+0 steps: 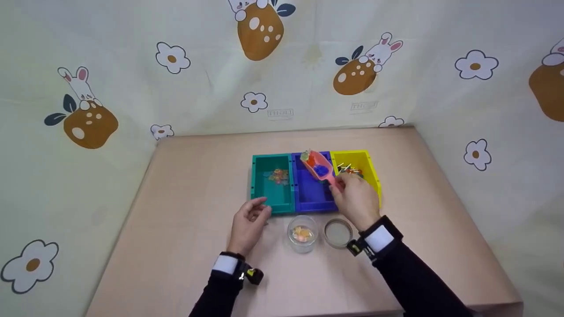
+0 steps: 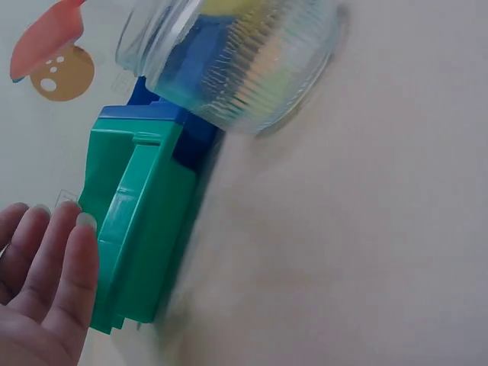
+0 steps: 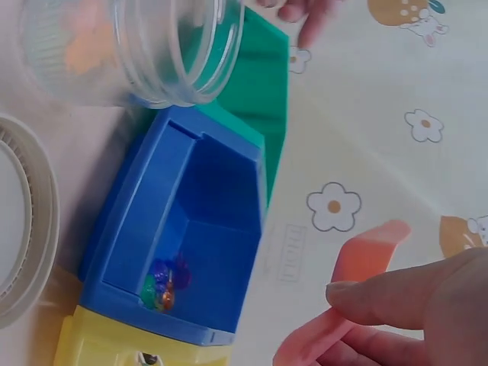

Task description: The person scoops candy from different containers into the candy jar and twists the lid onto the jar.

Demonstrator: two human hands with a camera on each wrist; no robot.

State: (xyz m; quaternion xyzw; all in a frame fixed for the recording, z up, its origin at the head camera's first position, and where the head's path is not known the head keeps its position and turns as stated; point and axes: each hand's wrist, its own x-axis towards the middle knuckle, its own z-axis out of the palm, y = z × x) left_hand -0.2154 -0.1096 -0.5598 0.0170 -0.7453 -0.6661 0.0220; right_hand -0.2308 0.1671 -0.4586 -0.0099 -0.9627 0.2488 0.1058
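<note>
My right hand (image 1: 359,200) pinches the handle of a pink scoop (image 1: 329,177) and holds it above the blue bin (image 1: 310,193). Blue, orange and pale translucent pieces lie in the scoop. Loosely bent, the fingers of my left hand (image 1: 249,224) hold nothing near the front left corner of the green bin (image 1: 273,202). Between the hands stands an uncovered clear jar (image 1: 302,247) with yellowish and pinkish pieces in it. Several shiny coloured pieces (image 3: 164,282) sit inside the blue bin in the right wrist view.
A round lid (image 1: 338,233) lies right of the jar, below my right wrist. The yellow bin (image 1: 374,171) adjoins the blue one and holds small shiny pieces. Pale translucent pieces (image 1: 278,177) lie in the green bin. A patterned cloth (image 1: 291,79) hangs behind the table (image 1: 176,211).
</note>
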